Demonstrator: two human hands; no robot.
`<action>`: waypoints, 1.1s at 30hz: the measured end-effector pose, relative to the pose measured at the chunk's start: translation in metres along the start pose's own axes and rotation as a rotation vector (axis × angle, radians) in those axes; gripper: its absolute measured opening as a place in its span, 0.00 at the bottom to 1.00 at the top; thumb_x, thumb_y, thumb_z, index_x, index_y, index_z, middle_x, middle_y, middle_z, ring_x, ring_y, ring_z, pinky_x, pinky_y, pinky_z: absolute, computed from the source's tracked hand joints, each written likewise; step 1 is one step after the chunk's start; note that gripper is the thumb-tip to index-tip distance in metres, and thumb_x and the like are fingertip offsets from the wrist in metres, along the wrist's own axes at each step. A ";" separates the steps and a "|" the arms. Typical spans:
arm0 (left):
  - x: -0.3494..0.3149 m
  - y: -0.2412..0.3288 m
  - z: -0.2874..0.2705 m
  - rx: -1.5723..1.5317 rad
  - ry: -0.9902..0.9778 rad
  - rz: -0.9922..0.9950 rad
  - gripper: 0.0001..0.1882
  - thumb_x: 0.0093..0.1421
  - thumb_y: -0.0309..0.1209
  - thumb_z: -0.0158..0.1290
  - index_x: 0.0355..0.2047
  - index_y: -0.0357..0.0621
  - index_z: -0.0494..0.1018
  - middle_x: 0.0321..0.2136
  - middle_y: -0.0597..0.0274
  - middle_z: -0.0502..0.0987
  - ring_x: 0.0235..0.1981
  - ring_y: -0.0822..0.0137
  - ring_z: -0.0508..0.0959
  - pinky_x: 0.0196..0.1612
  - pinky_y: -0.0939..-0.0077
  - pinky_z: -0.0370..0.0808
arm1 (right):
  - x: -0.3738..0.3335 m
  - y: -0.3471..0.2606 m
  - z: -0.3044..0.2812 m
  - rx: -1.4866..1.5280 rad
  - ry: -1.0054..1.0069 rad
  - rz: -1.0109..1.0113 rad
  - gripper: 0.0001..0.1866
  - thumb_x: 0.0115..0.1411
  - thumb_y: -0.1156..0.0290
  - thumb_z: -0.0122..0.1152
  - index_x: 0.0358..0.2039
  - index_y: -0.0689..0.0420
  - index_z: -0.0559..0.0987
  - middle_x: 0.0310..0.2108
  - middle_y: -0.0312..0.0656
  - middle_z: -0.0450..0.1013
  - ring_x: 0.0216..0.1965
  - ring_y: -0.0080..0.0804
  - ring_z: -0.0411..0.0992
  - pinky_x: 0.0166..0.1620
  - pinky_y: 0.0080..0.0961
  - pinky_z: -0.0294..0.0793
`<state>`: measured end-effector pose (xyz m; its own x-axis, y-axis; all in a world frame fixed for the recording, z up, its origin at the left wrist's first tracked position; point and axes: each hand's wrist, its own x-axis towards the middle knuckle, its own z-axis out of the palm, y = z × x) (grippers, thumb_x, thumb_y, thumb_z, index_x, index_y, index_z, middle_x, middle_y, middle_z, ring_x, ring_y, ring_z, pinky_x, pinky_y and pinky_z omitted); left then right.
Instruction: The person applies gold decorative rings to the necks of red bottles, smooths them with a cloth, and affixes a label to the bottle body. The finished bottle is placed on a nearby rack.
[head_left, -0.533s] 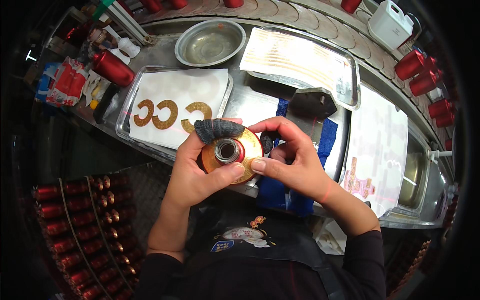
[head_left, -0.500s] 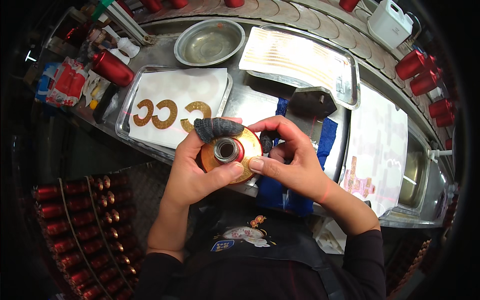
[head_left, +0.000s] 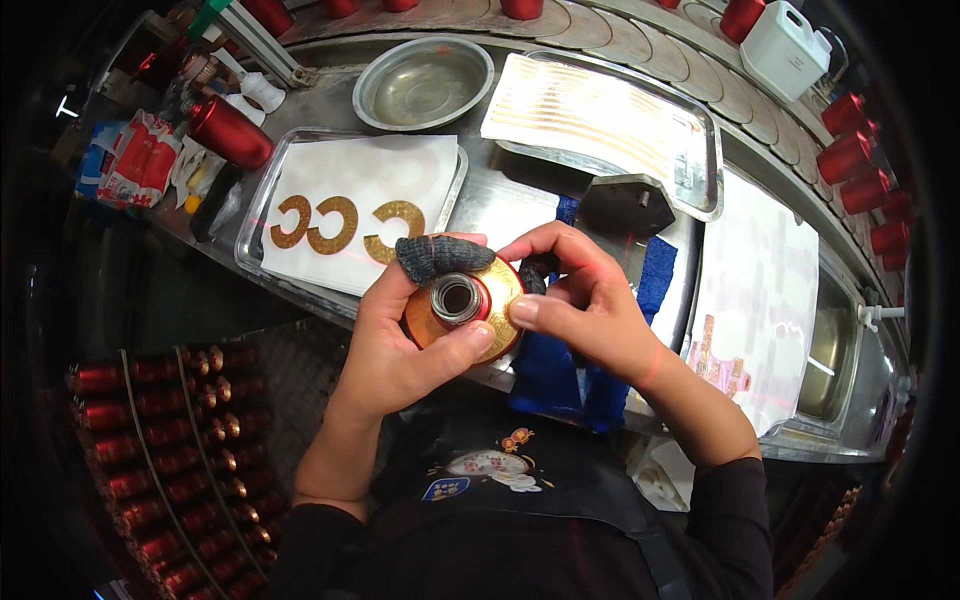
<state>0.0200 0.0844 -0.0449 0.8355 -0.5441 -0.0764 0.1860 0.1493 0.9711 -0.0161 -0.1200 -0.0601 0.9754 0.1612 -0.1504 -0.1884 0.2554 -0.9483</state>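
Between my hands is a red metal bottle (head_left: 484, 299), its threaded open mouth facing up at me. A gold ring-shaped decal (head_left: 424, 321) lies on its shoulder around the neck. My left hand (head_left: 385, 345) is closed around the bottle's left side, thumb on the near part of the gold ring. A dark knitted finger cover (head_left: 440, 257) on that hand lies over the far edge. My right hand (head_left: 585, 300) is closed at the bottle's right side, its thumb pressing the ring's right edge. Its other fingertips are partly hidden, with dark covering there too.
Gold C-shaped decals (head_left: 333, 226) lie on white paper in a metal tray (head_left: 250, 232) at the left. Behind stand a metal basin (head_left: 424, 84) and a tray of striped sheets (head_left: 570, 115). A dark metal block (head_left: 625, 205) sits near blue cloth (head_left: 655, 275). Racked red bottles (head_left: 165, 440) stand lower left.
My right thumb has shifted slightly up and right along the gold ring. Both hands keep hold of the bottle. Red bottles on the far conveyor have moved to the right.
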 end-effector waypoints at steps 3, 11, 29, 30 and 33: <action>0.001 0.001 0.004 -0.017 0.021 -0.023 0.29 0.54 0.22 0.61 0.58 0.37 0.68 0.49 0.59 0.75 0.50 0.71 0.75 0.54 0.73 0.73 | 0.003 -0.004 -0.003 -0.073 -0.028 0.092 0.17 0.59 0.76 0.66 0.48 0.59 0.73 0.41 0.32 0.71 0.28 0.08 0.63 0.28 0.09 0.59; 0.000 0.008 0.007 0.113 0.048 -0.070 0.33 0.50 0.26 0.59 0.58 0.35 0.68 0.51 0.56 0.75 0.52 0.68 0.75 0.57 0.71 0.72 | 0.005 0.004 -0.004 0.094 0.053 0.093 0.11 0.64 0.67 0.58 0.44 0.59 0.75 0.28 0.30 0.71 0.18 0.11 0.61 0.20 0.11 0.58; -0.002 0.005 0.008 0.066 0.076 -0.061 0.34 0.51 0.29 0.58 0.59 0.34 0.67 0.48 0.55 0.76 0.50 0.67 0.77 0.56 0.72 0.72 | -0.019 0.004 0.003 0.110 0.116 0.038 0.19 0.54 0.75 0.72 0.44 0.58 0.74 0.33 0.30 0.70 0.20 0.08 0.60 0.22 0.09 0.56; -0.002 0.005 0.008 0.056 0.072 -0.059 0.34 0.51 0.29 0.58 0.59 0.34 0.67 0.48 0.55 0.76 0.50 0.67 0.77 0.56 0.72 0.72 | -0.021 0.004 0.005 0.053 0.132 0.015 0.18 0.53 0.77 0.72 0.42 0.59 0.75 0.35 0.30 0.70 0.21 0.08 0.61 0.24 0.09 0.58; -0.002 0.006 0.008 0.071 0.070 -0.075 0.34 0.51 0.29 0.58 0.60 0.34 0.67 0.48 0.56 0.76 0.50 0.68 0.76 0.56 0.72 0.71 | -0.024 0.005 0.009 -0.313 0.165 -0.302 0.13 0.54 0.78 0.70 0.39 0.61 0.76 0.36 0.30 0.71 0.24 0.08 0.63 0.27 0.08 0.61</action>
<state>0.0150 0.0799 -0.0375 0.8551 -0.4921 -0.1630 0.2148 0.0502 0.9754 -0.0411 -0.1142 -0.0584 0.9912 -0.0362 0.1271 0.1258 -0.0369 -0.9914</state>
